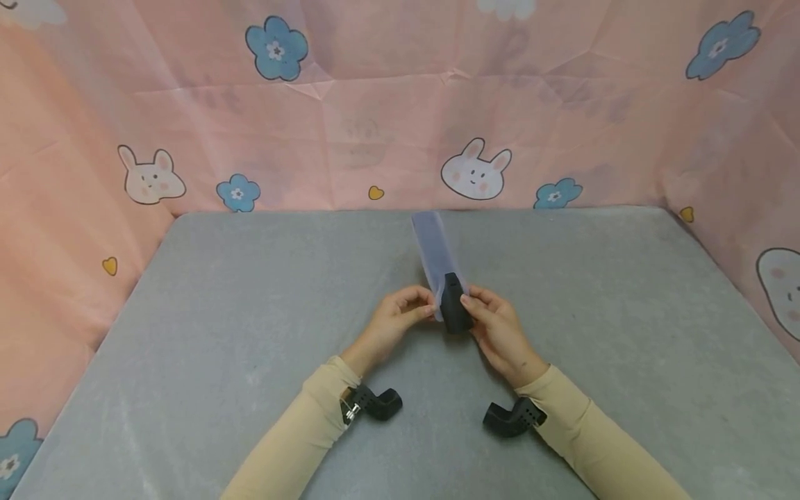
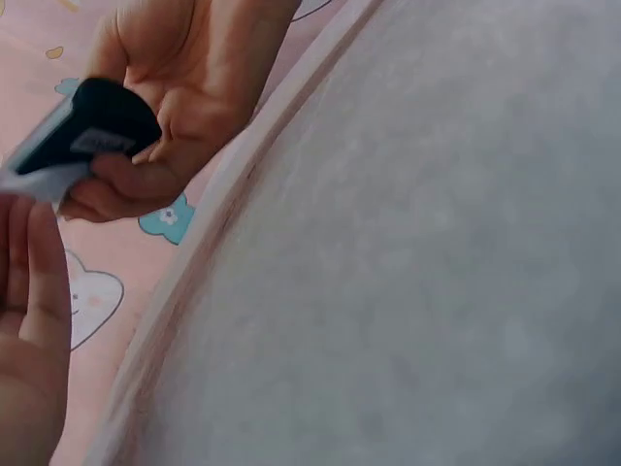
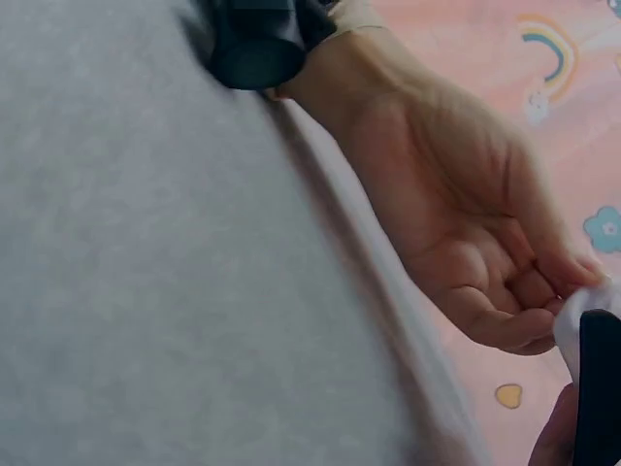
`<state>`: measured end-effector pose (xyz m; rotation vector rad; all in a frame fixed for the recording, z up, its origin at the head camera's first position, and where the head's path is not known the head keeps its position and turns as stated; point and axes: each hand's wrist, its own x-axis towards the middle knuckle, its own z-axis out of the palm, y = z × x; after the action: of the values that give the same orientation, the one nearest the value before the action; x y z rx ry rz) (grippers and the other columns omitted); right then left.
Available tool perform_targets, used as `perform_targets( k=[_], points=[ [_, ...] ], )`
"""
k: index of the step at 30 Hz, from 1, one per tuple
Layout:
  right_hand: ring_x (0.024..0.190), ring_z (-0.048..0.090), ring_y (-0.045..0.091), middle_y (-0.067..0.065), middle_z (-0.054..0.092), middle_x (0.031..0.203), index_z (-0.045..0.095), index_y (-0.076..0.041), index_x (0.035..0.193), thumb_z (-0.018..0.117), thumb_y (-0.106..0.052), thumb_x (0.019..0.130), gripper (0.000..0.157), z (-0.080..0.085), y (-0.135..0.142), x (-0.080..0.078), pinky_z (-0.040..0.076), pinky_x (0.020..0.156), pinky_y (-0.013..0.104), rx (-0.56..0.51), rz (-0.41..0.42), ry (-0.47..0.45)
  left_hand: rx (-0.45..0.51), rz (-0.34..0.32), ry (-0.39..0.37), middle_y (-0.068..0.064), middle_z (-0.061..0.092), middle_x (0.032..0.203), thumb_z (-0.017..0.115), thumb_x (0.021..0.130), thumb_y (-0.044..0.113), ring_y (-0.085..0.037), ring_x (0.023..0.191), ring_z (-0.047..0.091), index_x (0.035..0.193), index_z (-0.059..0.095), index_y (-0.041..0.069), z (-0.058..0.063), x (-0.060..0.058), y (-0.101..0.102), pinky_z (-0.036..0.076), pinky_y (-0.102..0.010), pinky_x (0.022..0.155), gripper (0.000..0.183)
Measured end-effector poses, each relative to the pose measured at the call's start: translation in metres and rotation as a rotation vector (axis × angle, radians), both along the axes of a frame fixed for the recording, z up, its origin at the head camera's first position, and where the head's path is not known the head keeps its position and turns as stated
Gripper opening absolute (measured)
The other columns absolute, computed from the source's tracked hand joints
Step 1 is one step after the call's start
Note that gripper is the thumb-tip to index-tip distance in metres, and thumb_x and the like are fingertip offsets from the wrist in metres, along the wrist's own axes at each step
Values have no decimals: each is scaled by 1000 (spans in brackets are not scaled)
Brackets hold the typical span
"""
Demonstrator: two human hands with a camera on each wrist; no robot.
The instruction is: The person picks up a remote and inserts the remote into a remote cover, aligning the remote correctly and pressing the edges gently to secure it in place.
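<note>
Near the middle of the table, a long translucent bluish plastic sleeve [image 1: 434, 243] stretches away from both hands. A black tapered object [image 1: 455, 309] lies against its near end; whether it is inside or on top I cannot tell. The left hand [image 1: 400, 319] pinches the sleeve's near left edge between thumb and fingers, seen also as the left hand [image 3: 456, 204] in the right wrist view. From the other side, the right hand [image 1: 500, 333] grips the black object together with the sleeve, thumb on top. A small pale label [image 2: 102, 142] shows on the object in the left wrist view.
A grey table [image 1: 250, 278] spreads under both arms. Behind it and along the sides hangs a pink cloth [image 1: 375, 104] printed with rabbits and flowers. Black wrist mounts [image 1: 381, 404] jut inward from the tan sleeves.
</note>
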<state>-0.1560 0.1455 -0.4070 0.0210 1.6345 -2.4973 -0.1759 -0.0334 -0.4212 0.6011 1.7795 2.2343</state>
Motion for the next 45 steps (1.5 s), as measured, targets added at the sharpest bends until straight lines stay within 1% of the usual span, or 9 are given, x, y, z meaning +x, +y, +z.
perform_targets(
  k=[5,10,14,21,26,32,36,42,45],
  points=[
    [82,61,8,-1,65,91,52,-3,107,48,3,96,13,1,3,-2,49,72,20,59,33,31,-3,-11,-43,1,57,86,52,91,-11,-8,80,58,89,54,-10,2,1,-2,50,-27,80,3],
    [83,61,7,-4,66,89,50,-1,108,52,4,93,16,2,3,-3,48,73,20,141,43,83,-17,61,-158,3,57,77,56,92,-3,-9,75,58,80,54,3,5,3,1,52,-31,79,14],
    [85,60,8,-4,66,91,48,0,110,53,6,92,20,1,0,-1,48,75,20,156,27,94,-28,129,-195,3,55,73,58,92,3,-9,71,55,76,52,8,7,3,3,51,-30,74,18],
    [86,60,8,-6,65,91,44,5,117,55,6,91,28,-1,-4,2,49,74,20,237,-21,103,-168,251,-63,3,53,67,67,88,4,-13,65,54,77,52,2,6,5,5,46,-23,62,18],
    [83,60,8,-4,64,90,45,9,119,57,6,91,31,-3,-6,2,49,71,20,278,-38,101,-272,306,28,-2,56,68,67,88,5,-14,63,55,79,54,-3,6,6,7,44,-20,57,17],
    [79,60,8,-2,63,87,47,9,119,59,4,90,31,-4,-7,1,49,69,20,321,-55,61,-421,376,166,-8,61,71,65,87,4,-8,63,54,79,59,-2,6,7,6,44,-19,56,11],
    [80,60,7,-2,64,86,48,9,117,60,3,90,30,-6,-7,0,49,70,20,330,-60,39,-459,395,232,-10,62,74,63,86,3,-11,64,55,79,60,0,5,8,6,46,-20,57,8],
    [78,61,7,-5,66,84,49,10,114,59,3,91,26,-9,-6,-1,48,69,19,272,-67,16,-492,377,266,-10,63,77,62,88,3,-17,69,58,82,61,0,7,8,6,47,-21,62,7],
    [76,61,7,-5,66,83,50,10,113,57,2,92,24,-9,-5,0,48,67,19,245,-64,9,-465,364,213,-10,62,75,62,89,4,-14,67,56,81,60,-1,6,8,7,46,-22,61,10]
  ],
)
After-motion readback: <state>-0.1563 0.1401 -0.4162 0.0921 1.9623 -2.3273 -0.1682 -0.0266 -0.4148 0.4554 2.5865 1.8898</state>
